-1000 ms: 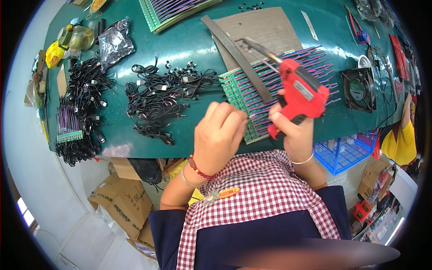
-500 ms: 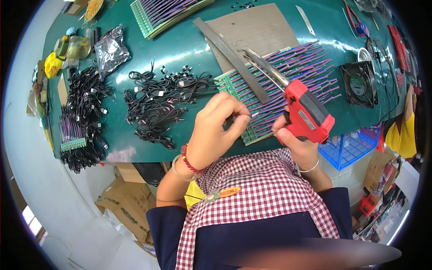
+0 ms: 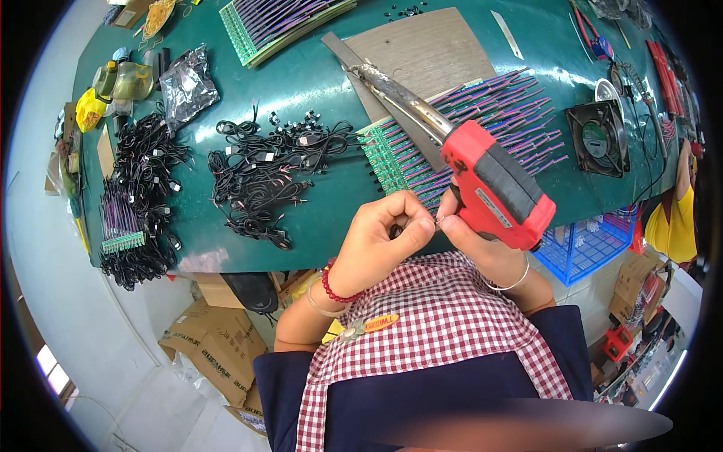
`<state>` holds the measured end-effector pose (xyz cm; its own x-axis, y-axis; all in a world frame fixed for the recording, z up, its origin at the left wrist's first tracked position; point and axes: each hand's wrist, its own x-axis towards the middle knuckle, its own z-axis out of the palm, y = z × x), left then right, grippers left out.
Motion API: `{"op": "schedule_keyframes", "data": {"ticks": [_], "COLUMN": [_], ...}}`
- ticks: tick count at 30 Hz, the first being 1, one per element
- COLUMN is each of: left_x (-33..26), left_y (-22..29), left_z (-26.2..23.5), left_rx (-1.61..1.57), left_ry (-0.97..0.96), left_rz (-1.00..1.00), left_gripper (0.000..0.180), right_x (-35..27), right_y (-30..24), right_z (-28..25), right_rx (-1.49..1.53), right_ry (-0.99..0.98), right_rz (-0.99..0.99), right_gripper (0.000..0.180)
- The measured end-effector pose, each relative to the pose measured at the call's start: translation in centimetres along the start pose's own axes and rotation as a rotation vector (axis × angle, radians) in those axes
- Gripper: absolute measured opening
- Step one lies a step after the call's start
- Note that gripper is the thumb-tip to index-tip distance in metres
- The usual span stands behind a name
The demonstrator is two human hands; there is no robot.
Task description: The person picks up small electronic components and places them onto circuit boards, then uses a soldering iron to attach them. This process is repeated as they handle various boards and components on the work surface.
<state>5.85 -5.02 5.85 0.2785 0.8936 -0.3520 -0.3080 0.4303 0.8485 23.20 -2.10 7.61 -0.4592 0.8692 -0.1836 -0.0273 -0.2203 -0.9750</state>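
Note:
My right hand grips a red and black soldering gun, its long metal tip pointing up and left above the boards. Close beside it, my left hand is closed in a pinch, fingertips nearly meeting those of the right. Something thin and pale shows between the fingertips, too small to make out. Just beyond the hands lies a panel of green circuit boards with rows of purple, pink and black wires. A flat grey metal bar lies across the panel, partly hidden behind the gun.
Black cables lie in a heap to the left, with another cable pile farther left. Another wired board stack sits at the back beside a brown board. On the right stand a black fan and a blue crate below the table.
My left hand has moved right and down, and the fingertips of both hands have come together. The soldering gun has shifted left and slightly up, its tip now over the brown board.

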Motion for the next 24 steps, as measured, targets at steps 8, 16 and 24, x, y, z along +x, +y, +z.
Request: {"op": "schedule_keyframes", "data": {"ticks": [8,16,24], "left_x": [-0.4,-0.7,-0.9], "left_y": [0.3,-0.2,-0.2], "left_z": [-0.3,0.9,1.0], "left_rx": [-0.071,0.131,-0.051], "left_ry": [-0.052,0.120,0.126], "left_rz": [-0.094,0.063,-0.016], "left_gripper": [0.012,0.010,0.008], "right_x": [0.0,-0.5,-0.4], "right_y": [-0.3,1.0,1.0], "right_z": [0.0,0.6,0.4], "right_rx": [-0.027,-0.259,-0.272], "right_ry": [-0.038,0.143,0.121], "right_rz": [0.039,-0.023,-0.083], "right_gripper": [0.041,0.026,0.026]}}
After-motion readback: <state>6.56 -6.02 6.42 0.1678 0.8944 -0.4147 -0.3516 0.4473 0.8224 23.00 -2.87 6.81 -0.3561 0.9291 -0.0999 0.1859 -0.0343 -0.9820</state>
